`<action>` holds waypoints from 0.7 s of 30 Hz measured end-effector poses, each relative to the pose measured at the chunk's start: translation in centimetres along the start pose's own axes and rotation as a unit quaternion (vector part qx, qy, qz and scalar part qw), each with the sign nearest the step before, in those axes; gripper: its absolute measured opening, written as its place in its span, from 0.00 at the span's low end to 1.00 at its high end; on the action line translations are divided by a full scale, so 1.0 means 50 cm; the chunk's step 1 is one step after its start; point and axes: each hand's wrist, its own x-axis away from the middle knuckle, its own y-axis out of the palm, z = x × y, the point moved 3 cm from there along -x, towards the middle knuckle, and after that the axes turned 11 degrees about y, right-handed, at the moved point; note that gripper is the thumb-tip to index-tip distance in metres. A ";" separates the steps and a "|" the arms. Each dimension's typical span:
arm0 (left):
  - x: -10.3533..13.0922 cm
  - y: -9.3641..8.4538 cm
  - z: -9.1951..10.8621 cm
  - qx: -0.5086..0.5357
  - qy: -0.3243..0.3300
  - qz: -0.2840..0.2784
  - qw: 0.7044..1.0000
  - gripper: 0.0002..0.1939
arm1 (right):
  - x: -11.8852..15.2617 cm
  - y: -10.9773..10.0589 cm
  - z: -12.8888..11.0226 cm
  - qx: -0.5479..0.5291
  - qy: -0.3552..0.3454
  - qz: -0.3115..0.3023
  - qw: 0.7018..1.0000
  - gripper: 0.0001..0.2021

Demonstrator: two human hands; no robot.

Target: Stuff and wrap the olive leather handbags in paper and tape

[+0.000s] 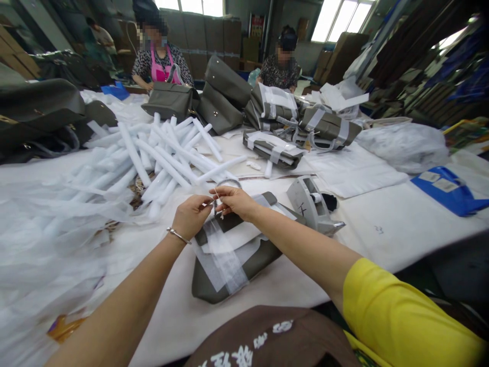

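Observation:
A dark olive bag (263,255) lies flat on the table before me, with white sheets (239,260) and a strip of clear tape (225,255) across it. Its handle (229,183), wrapped in pale film, rises at the far side. Beside that handle my left hand (193,214) pinches with thumb and forefinger, a bracelet on its wrist. My right hand (237,201) meets it there, fingers pinched too. Between the fingertips a thin pale string (216,192) sticks up; its lower end is partly hidden by my fingers.
White foam tubes (164,158) are heaped behind my hands. A grey tape dispenser (315,204) stands right of the bag. Wrapped bags (275,148) lie farther back, a blue holder (451,191) at right, plastic film (49,250) at left. Two people work across the table.

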 end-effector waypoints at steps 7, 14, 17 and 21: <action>-0.004 0.020 0.005 0.198 -0.059 -0.033 0.978 0.13 | 0.020 -0.001 0.001 0.292 -0.201 0.100 0.929 0.17; 0.011 0.020 0.013 0.455 -0.160 -0.049 0.875 0.17 | 0.041 -0.003 -0.007 0.474 -0.215 0.166 0.838 0.11; 0.024 0.012 -0.013 0.406 -0.236 -0.014 0.883 0.14 | 0.047 -0.014 -0.002 0.528 -0.181 0.198 0.806 0.10; 0.041 0.016 -0.051 0.336 -0.296 -0.004 0.894 0.17 | 0.072 -0.016 0.005 0.575 -0.170 0.202 0.774 0.11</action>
